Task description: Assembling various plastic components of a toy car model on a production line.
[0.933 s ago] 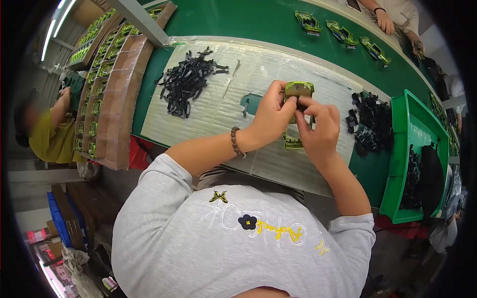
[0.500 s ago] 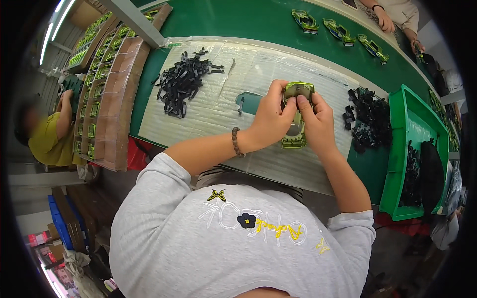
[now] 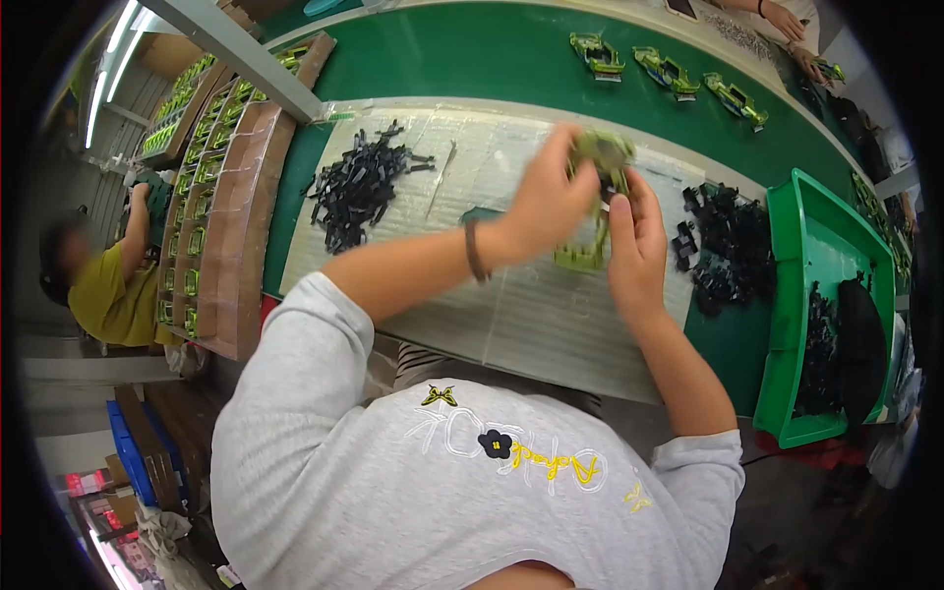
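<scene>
A lime-green toy car body [image 3: 580, 258] is raised over the work mat, its upper end smeared by motion. My right hand [image 3: 637, 236] grips its right side, with the thumb laid along it and the fingers behind. Blurred as well, my left hand [image 3: 546, 202] has its thumb and fingers closed at the upper left of the same body. Small black plastic strips lie in a loose pile [image 3: 356, 192] left of my hands. To the right sits a heap of black plastic parts [image 3: 733, 241].
A green plastic bin [image 3: 777, 324] with black parts stands at the right edge. Several green car bodies [image 3: 667, 71] lie along the green bench beyond the mat. Cardboard trays [image 3: 236, 226] of green bodies stand left. A co-worker [image 3: 113, 275] sits far left; another person's hands [image 3: 784, 20] show top right.
The car body's upper end has tipped up and right, away from me. My left hand has moved up with it and blurred. My right hand keeps its grip, turned slightly.
</scene>
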{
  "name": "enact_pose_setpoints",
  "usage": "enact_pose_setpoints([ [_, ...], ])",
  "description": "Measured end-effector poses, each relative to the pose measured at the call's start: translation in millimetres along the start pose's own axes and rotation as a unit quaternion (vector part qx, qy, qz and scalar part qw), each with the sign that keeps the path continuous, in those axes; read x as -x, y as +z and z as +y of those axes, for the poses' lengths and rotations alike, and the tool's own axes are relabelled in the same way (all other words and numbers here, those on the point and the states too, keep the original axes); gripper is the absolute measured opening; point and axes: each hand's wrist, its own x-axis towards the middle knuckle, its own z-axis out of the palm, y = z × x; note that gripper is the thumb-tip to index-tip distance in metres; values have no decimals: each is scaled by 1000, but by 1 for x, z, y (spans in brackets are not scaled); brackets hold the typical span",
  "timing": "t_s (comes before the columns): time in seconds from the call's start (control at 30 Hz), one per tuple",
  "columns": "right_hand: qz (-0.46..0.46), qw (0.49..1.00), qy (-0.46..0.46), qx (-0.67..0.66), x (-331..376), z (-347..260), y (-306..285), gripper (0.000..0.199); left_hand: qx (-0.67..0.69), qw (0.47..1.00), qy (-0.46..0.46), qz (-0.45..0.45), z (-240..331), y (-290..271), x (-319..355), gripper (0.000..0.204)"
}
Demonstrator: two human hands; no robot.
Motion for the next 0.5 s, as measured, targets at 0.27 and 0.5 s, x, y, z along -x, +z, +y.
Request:
enact_pose_setpoints([
  [0.27,-11,995,-22,97,-11,4,-24,40,-463,834,-261,148,-88,-114,-270,28],
  [0.5,-56,823,-75,560,-33,-27,-87,30,-439,816,-344,152,-104,-142,-271,30],
])
